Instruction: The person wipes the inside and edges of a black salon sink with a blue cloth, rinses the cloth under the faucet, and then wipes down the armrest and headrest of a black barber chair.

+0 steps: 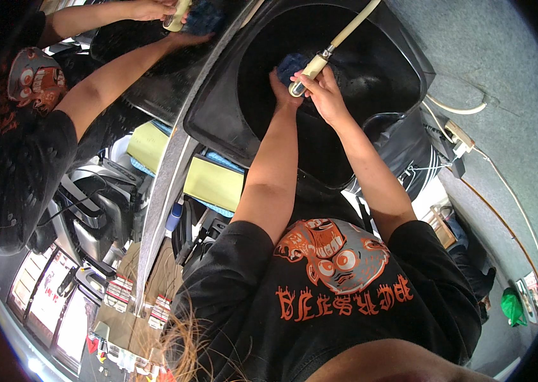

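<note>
Over a black shampoo basin (369,43), my right hand (328,98) grips a cream hand-held sprayer (314,68). A cream hose (356,23) runs up from its metal collar. My left hand (284,90) is lower in the basin and cups a dark blue, soft-looking item (291,66), perhaps a cloth or sponge. The sprayer's head points down toward my left wrist and hides part of that hand. Whether water is flowing cannot be made out.
A large mirror (121,95) at the left reflects my arms. Beside the basin lies a yellow-green flat item (214,184) over blue cloth. At right, a power strip (457,133) with plugs and cables hangs by the wall (503,52). Another person (472,267) is behind at right.
</note>
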`<state>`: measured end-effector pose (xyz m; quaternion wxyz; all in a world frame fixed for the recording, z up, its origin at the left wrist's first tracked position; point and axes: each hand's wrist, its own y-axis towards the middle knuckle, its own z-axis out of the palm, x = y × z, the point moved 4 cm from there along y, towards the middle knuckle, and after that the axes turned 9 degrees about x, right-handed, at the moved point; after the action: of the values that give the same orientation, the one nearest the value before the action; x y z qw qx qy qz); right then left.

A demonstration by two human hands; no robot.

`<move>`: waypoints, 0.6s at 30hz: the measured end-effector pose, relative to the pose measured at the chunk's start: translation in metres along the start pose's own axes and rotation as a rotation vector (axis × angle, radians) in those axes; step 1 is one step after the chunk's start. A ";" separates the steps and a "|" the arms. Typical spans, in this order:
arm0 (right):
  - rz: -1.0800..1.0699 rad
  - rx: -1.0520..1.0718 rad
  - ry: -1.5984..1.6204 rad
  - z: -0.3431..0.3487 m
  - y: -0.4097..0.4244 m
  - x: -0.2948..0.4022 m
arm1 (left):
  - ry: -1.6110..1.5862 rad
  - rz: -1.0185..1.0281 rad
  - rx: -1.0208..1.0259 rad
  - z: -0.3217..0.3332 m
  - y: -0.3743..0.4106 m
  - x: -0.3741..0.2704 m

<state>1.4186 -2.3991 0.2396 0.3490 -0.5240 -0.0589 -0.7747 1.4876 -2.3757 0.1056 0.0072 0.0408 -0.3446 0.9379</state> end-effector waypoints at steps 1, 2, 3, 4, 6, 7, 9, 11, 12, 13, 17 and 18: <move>0.001 -0.001 -0.005 -0.001 0.000 -0.001 | -0.018 -0.019 -0.033 0.000 -0.001 0.001; 0.003 -0.002 -0.010 -0.001 0.000 -0.002 | -0.008 -0.014 0.012 0.003 -0.002 0.001; 0.006 -0.007 -0.024 -0.003 0.001 -0.003 | -0.009 -0.014 0.001 0.004 -0.003 0.001; 0.009 -0.013 -0.038 -0.004 0.002 -0.005 | -0.015 -0.019 -0.055 0.004 -0.005 0.002; 0.017 -0.019 -0.074 -0.008 0.003 -0.008 | 0.015 0.041 -0.019 0.008 -0.006 0.001; 0.022 -0.021 -0.095 -0.010 0.004 -0.009 | 0.025 0.066 0.009 0.010 -0.006 0.000; 0.030 -0.026 -0.121 -0.013 0.005 -0.012 | 0.071 0.040 -0.020 0.007 -0.007 0.001; 0.047 -0.042 -0.132 -0.015 0.005 -0.014 | 0.077 0.006 -0.030 0.003 -0.005 0.003; 0.038 -0.032 -0.142 -0.015 0.005 -0.014 | 0.062 -0.012 -0.042 0.001 -0.003 0.004; 0.041 -0.031 -0.151 -0.015 0.005 -0.014 | 0.036 -0.040 -0.080 -0.003 -0.001 0.005; 0.016 -0.022 -0.141 -0.012 0.007 -0.012 | 0.080 -0.028 0.004 -0.011 0.002 0.006; 0.022 -0.023 -0.146 -0.012 0.008 -0.012 | 0.088 -0.010 0.002 -0.013 0.003 0.005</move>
<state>1.4169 -2.4042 0.2217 0.3460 -0.5838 -0.0697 -0.7311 1.4815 -2.3696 0.0945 0.0271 0.0010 -0.3429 0.9390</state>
